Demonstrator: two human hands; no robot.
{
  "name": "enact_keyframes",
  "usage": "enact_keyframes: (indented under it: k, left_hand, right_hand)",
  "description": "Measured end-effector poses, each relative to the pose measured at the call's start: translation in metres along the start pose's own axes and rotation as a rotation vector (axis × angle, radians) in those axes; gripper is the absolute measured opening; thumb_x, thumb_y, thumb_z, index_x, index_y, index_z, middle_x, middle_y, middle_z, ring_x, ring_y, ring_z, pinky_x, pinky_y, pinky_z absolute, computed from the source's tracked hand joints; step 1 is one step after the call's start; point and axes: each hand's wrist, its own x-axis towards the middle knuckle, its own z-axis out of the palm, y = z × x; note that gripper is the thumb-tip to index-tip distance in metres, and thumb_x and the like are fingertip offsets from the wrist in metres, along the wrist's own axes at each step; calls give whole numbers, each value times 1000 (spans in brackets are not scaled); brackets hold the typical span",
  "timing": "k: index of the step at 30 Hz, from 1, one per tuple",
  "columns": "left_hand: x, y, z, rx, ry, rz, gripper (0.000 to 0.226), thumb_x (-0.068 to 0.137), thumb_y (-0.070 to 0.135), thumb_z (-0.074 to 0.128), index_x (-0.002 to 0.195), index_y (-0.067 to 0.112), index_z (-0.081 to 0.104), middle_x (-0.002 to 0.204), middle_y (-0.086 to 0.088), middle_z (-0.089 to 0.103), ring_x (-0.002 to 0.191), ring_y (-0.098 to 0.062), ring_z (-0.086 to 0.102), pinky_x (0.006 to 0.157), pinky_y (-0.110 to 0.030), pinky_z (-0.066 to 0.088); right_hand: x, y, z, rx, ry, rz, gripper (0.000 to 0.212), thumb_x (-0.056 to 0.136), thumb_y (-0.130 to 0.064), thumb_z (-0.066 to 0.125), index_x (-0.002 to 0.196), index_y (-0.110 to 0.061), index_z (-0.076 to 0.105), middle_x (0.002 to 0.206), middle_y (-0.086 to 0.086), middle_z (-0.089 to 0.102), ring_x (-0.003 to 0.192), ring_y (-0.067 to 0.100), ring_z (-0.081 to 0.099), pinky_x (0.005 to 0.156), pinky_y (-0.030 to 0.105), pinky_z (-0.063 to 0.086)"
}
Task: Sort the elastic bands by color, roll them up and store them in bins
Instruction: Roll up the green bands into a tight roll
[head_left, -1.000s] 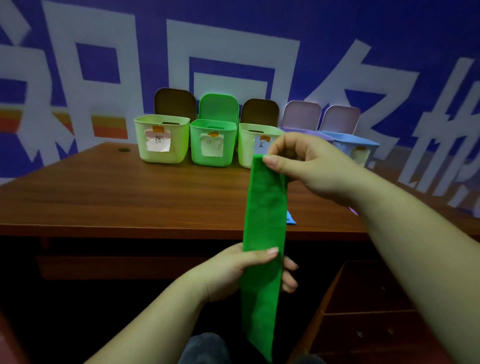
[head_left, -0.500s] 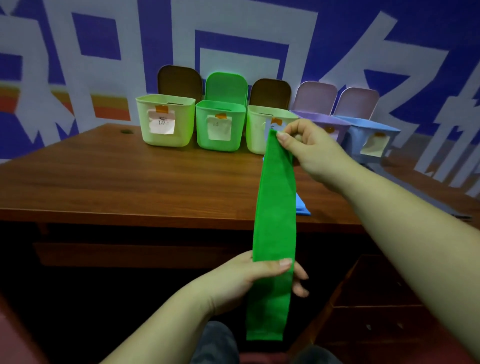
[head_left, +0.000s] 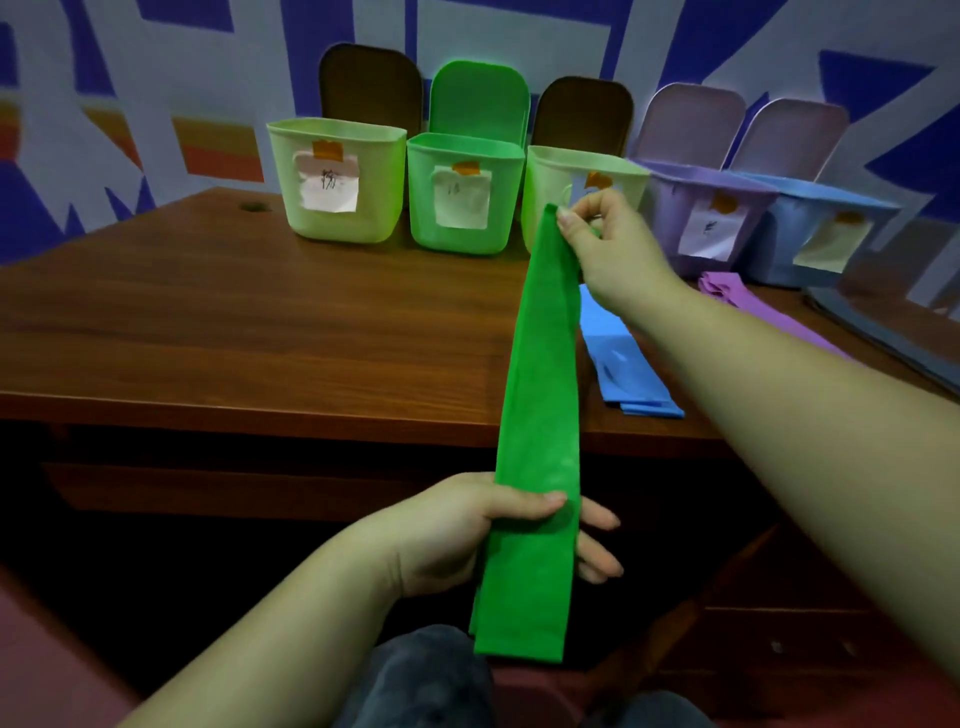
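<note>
Over the near edge of the desk (head_left: 260, 364), the green band (head_left: 540, 415) hangs stretched between both hands. The right hand (head_left: 613, 249) pinches its top end, just in front of the third bin in the row. The left hand (head_left: 467, 530) grips it lower down, thumb across the front and fingers behind.

Change since a second ago: far less band hangs below the left hand. The free tail was long then; it is now a short flap ending above the lap. The span between the hands is longer and lies flatter, the right hand reaching further out over the desk.

Judgement: the band is being drawn out straight and smoothed, ready for rolling. Rolling has not begun; no coil shows at either end.

Destination is probably the green bin (head_left: 465, 195), second from left, lid up, well apart from the band. A blue band (head_left: 623, 364) and a purple band (head_left: 753, 301) lie unsorted on the desk to the right.
</note>
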Motion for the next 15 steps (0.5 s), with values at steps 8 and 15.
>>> enact_keyframes:
  k: [8, 15]
  left_hand:
    - [-1, 4, -5, -163, 159, 10, 24, 83, 20, 53, 89, 4, 70, 70, -12, 66, 56, -20, 62, 62, -31, 55]
    - [-1, 34, -9, -169, 70, 53, 26, 86, 17, 52, 86, 4, 75, 83, -18, 71, 69, -24, 70, 68, -32, 58]
  right_hand:
    - [26, 10, 9, -84, 9, 32, 14, 97, -27, 48, 95, -15, 42, 71, -7, 38, 61, 3, 35, 42, 7, 29]
    - [36, 19, 16, -89, 48, 87, 14, 98, -27, 46, 97, -15, 40, 73, -7, 38, 64, 3, 35, 53, 15, 30]
